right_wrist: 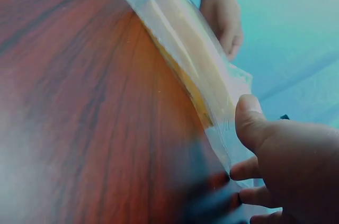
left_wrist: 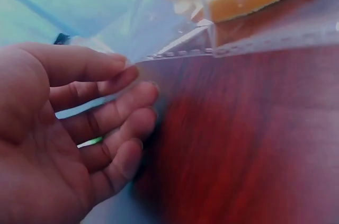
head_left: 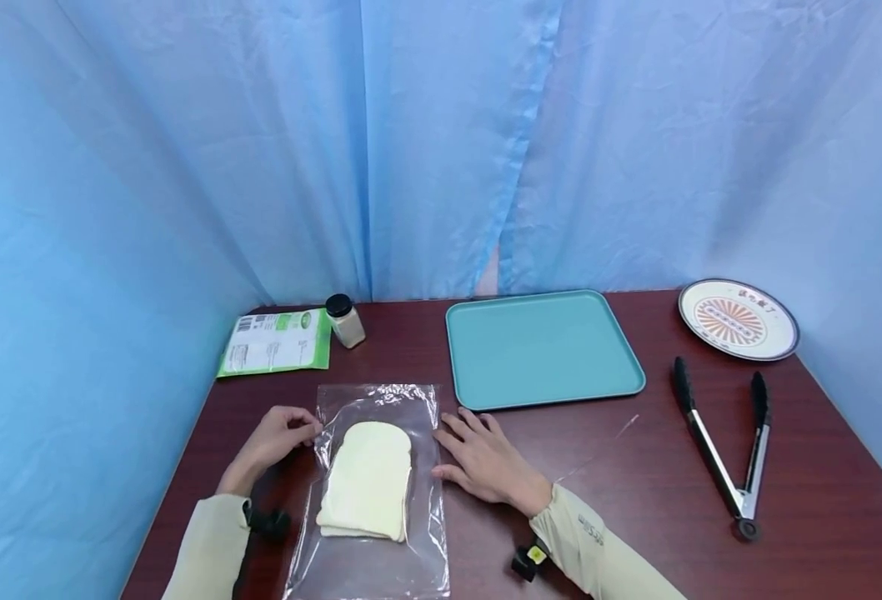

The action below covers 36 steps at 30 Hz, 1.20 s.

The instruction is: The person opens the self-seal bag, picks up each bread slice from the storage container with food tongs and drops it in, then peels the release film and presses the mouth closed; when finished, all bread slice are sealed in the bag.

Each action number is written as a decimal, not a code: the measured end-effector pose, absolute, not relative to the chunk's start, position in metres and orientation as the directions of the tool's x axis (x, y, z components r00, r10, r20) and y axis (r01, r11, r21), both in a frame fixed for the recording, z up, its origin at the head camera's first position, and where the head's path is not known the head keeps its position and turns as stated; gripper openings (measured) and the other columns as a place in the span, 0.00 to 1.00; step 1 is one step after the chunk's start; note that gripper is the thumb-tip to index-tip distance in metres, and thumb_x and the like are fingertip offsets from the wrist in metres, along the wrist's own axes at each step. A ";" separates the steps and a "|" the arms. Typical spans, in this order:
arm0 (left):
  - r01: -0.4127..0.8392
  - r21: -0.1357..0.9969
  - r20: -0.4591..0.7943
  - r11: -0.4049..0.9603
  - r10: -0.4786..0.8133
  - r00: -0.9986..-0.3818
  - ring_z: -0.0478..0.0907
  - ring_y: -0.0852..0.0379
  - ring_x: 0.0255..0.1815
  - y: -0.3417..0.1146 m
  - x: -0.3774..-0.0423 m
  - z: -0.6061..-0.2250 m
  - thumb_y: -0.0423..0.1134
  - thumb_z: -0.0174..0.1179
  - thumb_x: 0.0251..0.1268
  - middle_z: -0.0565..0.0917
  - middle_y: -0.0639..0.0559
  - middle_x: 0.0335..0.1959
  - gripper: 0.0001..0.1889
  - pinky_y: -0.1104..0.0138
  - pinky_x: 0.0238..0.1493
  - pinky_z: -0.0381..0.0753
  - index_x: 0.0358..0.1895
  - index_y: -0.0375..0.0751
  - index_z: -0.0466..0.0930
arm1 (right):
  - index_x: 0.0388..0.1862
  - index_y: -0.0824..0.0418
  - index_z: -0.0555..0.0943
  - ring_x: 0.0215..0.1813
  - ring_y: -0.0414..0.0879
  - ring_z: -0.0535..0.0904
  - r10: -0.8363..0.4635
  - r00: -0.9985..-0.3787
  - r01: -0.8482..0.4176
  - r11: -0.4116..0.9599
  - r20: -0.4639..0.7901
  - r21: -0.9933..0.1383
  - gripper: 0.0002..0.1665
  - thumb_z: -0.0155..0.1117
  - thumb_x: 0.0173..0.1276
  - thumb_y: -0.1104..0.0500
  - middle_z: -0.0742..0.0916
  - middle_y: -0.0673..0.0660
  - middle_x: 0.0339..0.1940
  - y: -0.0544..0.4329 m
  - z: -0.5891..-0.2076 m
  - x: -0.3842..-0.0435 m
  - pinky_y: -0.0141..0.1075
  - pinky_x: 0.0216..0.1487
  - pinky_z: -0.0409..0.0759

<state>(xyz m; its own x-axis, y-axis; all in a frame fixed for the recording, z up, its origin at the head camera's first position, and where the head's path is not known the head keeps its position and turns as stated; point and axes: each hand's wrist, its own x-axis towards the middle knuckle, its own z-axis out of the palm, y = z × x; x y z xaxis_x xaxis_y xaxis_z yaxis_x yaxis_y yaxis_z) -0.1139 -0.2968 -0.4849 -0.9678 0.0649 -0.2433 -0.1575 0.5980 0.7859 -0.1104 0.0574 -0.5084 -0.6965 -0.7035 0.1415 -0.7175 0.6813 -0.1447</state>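
Observation:
A clear plastic bag [head_left: 411, 571] lies flat on the dark red table, with stacked slices of white bread [head_left: 369, 475] inside. At its left edge, my left hand [head_left: 279, 437] pinches the film between thumb and index finger. The left wrist view shows this hand [left_wrist: 79, 113] with its other fingers loosely bent below the bag's edge [left_wrist: 180, 52]. On the opposite side, my right hand [head_left: 486, 462] rests with spread fingers against the bag's right edge. In the right wrist view, the thumb [right_wrist: 249, 115] of that hand is beside the bag and its fingertips touch the edge.
A teal tray [head_left: 546, 350] lies behind my right hand. Farther right are a patterned plate [head_left: 774, 333] and spread black-handled tongs [head_left: 714, 454]. At the back left stand a black-lidded jar [head_left: 348, 323] and a green-and-white packet [head_left: 274, 343]. Blue curtains [head_left: 441, 167] enclose the table.

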 end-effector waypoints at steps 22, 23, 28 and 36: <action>-0.329 0.791 -0.345 0.517 -0.068 -0.936 0.77 0.57 0.25 -0.297 -0.116 -0.486 0.38 0.62 0.68 0.81 0.54 0.22 0.12 0.65 0.29 0.76 0.41 0.30 0.85 | 0.51 0.67 0.84 0.26 0.41 0.82 -0.302 -0.938 -0.058 0.623 -0.172 -0.780 0.21 0.65 0.70 0.51 0.89 0.56 0.30 0.010 -0.486 -0.158 0.36 0.35 0.82; -0.329 0.789 -0.345 0.519 -0.070 -0.936 0.76 0.58 0.25 -0.297 -0.116 -0.486 0.38 0.62 0.68 0.81 0.54 0.22 0.12 0.65 0.29 0.76 0.41 0.30 0.85 | 0.49 0.67 0.85 0.24 0.41 0.82 -0.294 -0.935 -0.020 0.599 -0.197 -0.801 0.19 0.66 0.69 0.52 0.89 0.56 0.27 0.009 -0.487 -0.160 0.36 0.31 0.83; -0.313 0.796 -0.318 0.519 -0.081 -0.944 0.76 0.58 0.24 -0.296 -0.115 -0.487 0.36 0.63 0.67 0.82 0.52 0.22 0.11 0.65 0.28 0.76 0.40 0.28 0.86 | 0.37 0.64 0.89 0.15 0.39 0.78 -0.249 -0.935 0.100 0.496 -0.252 -0.862 0.09 0.66 0.67 0.59 0.85 0.53 0.16 0.001 -0.493 -0.166 0.32 0.18 0.79; -0.240 0.854 -0.228 0.462 -0.083 -0.970 0.77 0.60 0.26 -0.294 -0.109 -0.472 0.34 0.63 0.68 0.86 0.51 0.25 0.11 0.67 0.30 0.79 0.41 0.26 0.86 | 0.33 0.66 0.88 0.16 0.37 0.77 -0.222 -0.952 0.110 0.386 -0.208 -0.916 0.07 0.64 0.67 0.65 0.86 0.55 0.18 0.000 -0.487 -0.165 0.33 0.18 0.79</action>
